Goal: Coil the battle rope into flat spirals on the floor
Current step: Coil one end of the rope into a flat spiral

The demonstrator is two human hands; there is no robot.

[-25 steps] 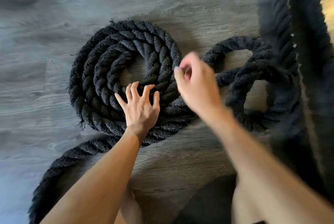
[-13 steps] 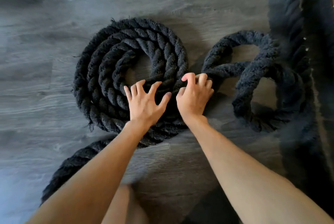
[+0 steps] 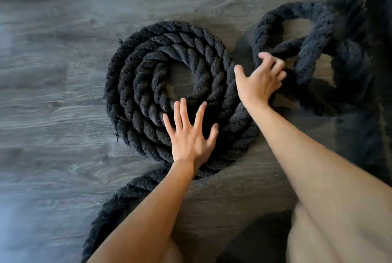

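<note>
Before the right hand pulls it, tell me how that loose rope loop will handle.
The loose loop is thick and flops over itself, so probably heavy and limp. Its fuzzy twisted surface should drag on the floor, not slide. Pulling may disturb the flat spiral under the left hand.

One rope (image 3: 127,197) — one flat spiral (image 3: 131,84), two loose loops (image 3: 275,13) — two hands (image 3: 188,141) (image 3: 259,81)
</note>
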